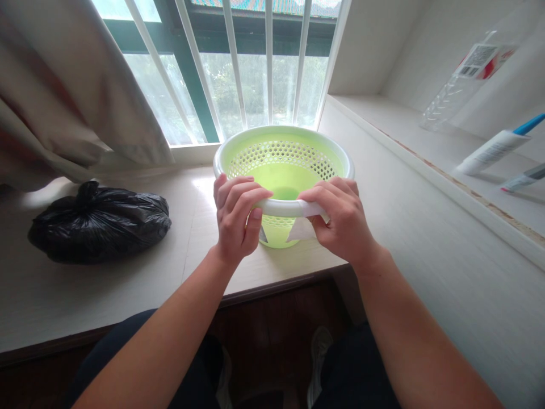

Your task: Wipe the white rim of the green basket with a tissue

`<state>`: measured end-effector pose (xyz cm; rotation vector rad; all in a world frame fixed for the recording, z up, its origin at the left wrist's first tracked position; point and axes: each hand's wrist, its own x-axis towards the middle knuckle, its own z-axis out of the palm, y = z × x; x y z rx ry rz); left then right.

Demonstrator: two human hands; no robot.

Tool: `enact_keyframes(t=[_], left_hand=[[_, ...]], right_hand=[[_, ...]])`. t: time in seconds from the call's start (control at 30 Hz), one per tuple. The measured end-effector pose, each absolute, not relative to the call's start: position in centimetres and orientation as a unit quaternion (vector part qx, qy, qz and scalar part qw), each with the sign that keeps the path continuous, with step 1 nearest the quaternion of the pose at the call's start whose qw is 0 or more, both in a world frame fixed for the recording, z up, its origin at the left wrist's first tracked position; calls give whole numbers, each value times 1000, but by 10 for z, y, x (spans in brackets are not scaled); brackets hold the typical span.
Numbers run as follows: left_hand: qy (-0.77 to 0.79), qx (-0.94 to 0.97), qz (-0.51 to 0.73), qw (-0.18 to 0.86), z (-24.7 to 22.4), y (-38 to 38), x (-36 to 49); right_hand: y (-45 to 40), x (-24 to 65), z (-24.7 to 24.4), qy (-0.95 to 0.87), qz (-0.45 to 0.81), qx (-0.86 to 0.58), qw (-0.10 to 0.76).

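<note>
A light green plastic wastebasket (284, 132) with a pale rim and rings of small holes stands on the window ledge in front of me. The inside that I can see is bare green plastic. My left hand (237, 213) is closed around the front left of the rim, fingers over the top and thumb below. On the front right, my right hand (343, 221) grips the same rim, its palm hiding part of it. A whitish paper-like piece (303, 229) shows under the rim beside my right hand; I cannot tell whether it is a label.
On the ledge (204, 261) to the left lies a knotted black plastic bag (106, 224). A curtain (72, 85) hangs behind it, beside the barred window (255, 79). The right-hand shelf holds a clear bottle (462, 85), a white tube (494, 150) and a smaller tube (525, 177).
</note>
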<state>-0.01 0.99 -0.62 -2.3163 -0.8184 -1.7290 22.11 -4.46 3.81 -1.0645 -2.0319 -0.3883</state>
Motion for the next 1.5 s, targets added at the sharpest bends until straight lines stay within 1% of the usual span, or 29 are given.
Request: enact_keyframes(t=[1.5], left_hand=[[-271, -767, -577, 76, -6, 11, 0]], right_hand=[[-44, 220, 37, -798, -151, -422, 402]])
